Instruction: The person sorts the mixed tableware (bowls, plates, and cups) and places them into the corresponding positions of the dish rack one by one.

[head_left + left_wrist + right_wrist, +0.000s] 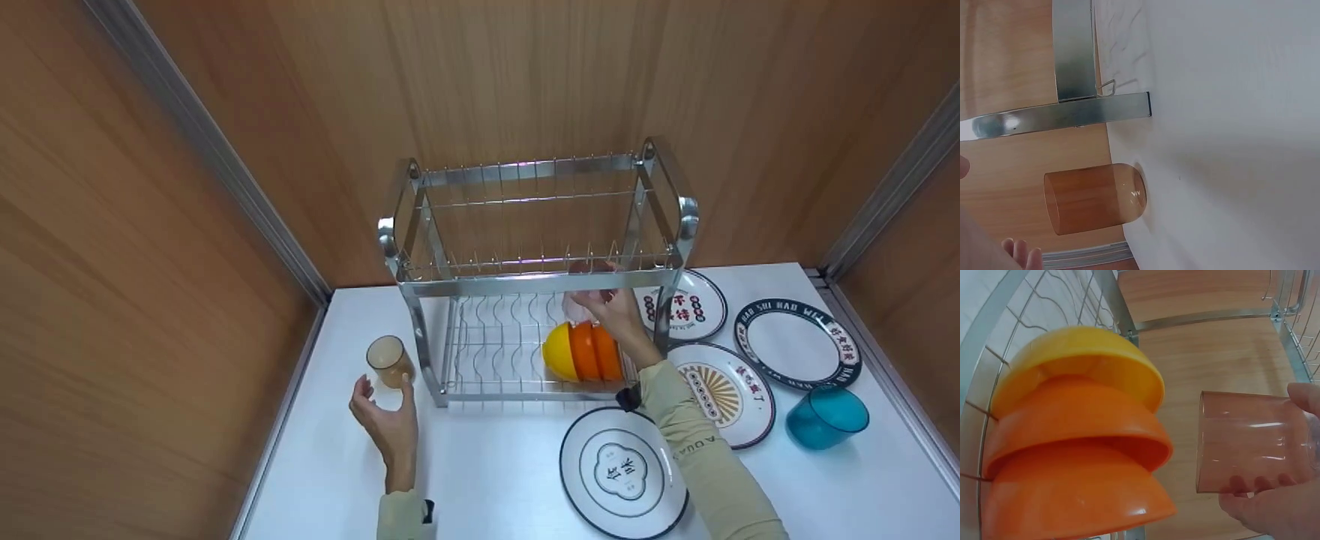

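Pink tumbler (1252,439): was in the right hand (621,319), inside the metal dish rack (525,284) between its two tiers, right of centre in the head frame; its open end pointed left in the right wrist frame. Whether it touched the lower wires, I could not tell.
Right-hand grip: fingers were clamped on the pink tumbler, thumb along the upper side and the others along the lower side in the right wrist frame.
Left hand (391,431): was at lower left of the head frame, thumb and fingers apart, holding nothing, just beside the amber tumbler (390,363); a gap showed in the left wrist frame.
Amber tumbler: stood upright on the white table (495,480), left of the rack.
Bowls: a yellow bowl (558,352) and two orange bowls (583,355) stood on edge in a row in the lower tier, the yellow one leftmost in the head frame.
Plates: a round-medallion plate (622,472) lay at bottom right of centre; a sunburst plate (727,390), a red-lettered plate (694,300) and a dark-rimmed plate (795,345) lay toward the right.
Teal tumbler (825,418): was at the right, just beside the dark-rimmed plate.
Sleeve (701,450): pale green, on the right arm, covered part of the sunburst plate.
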Demonstrator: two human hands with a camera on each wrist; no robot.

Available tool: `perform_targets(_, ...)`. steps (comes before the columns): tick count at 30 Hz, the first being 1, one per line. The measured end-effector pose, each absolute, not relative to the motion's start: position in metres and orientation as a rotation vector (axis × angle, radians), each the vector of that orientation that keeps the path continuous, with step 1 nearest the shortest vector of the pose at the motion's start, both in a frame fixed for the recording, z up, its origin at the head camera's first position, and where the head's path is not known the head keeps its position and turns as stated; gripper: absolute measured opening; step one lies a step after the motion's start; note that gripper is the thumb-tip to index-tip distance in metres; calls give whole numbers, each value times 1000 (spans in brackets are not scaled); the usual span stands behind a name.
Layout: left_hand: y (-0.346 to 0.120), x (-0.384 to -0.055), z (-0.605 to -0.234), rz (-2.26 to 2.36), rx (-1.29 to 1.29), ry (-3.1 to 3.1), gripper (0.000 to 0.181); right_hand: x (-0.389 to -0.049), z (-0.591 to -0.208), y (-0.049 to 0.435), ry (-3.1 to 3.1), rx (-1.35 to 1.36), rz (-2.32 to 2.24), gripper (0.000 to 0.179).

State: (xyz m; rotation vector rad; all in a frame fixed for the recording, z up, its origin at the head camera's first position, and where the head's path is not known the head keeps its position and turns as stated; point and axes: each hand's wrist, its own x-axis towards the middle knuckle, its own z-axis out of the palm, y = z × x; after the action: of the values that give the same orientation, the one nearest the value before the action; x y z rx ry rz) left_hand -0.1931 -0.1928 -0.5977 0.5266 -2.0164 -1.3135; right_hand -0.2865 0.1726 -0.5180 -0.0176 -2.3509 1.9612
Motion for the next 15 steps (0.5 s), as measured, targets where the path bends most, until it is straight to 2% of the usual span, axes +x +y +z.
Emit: perform_targets(15, -211, -203, -603, -1422, 604, -2191, 108, -312, -515, 180, -2537, -136, 1761, 102)
